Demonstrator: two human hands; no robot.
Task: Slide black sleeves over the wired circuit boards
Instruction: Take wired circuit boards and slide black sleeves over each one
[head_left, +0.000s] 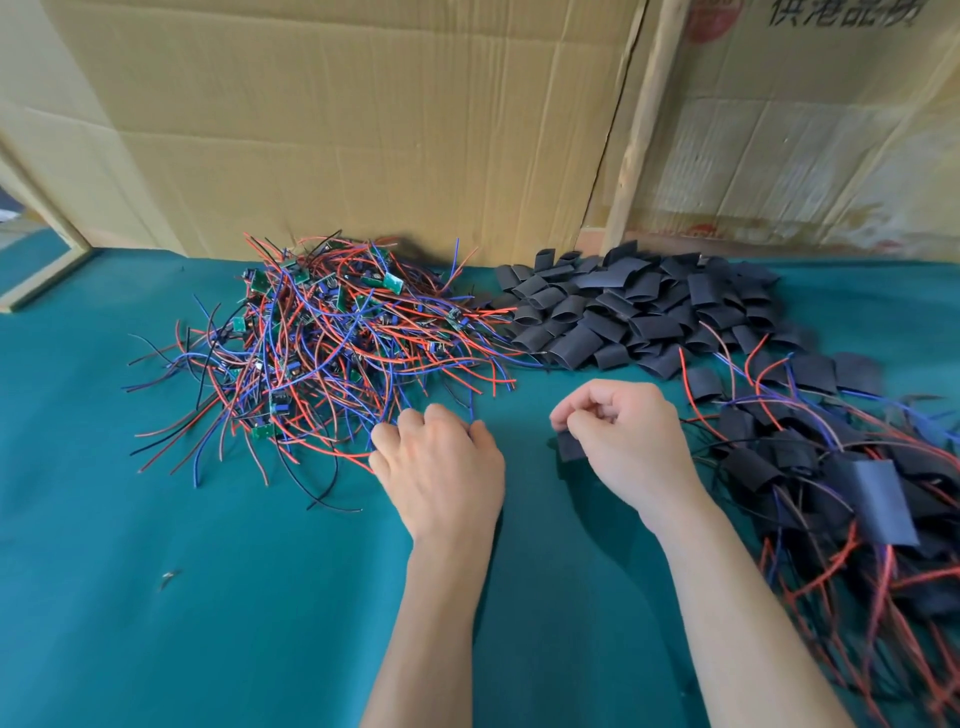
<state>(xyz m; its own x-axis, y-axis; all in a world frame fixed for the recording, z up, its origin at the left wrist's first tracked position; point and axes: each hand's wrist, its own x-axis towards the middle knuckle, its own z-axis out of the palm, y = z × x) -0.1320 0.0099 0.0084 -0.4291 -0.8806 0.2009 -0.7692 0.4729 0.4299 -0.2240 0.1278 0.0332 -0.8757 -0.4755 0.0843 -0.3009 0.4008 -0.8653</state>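
One black sleeve (570, 447) I am pinching in my right hand (623, 441); my left hand (441, 467) is curling into the wire pile (322, 343), grip unclear. Risk: tangled wires are dragging extra boards along.

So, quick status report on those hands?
Left hand reaching into wired board pile. Right hand pinching one black sleeve. Nothing in the way.

We look forward and down from head height through one wide lens, close over a green table (156, 597), facing a cardboard wall (363, 130) that closes off the far edge.
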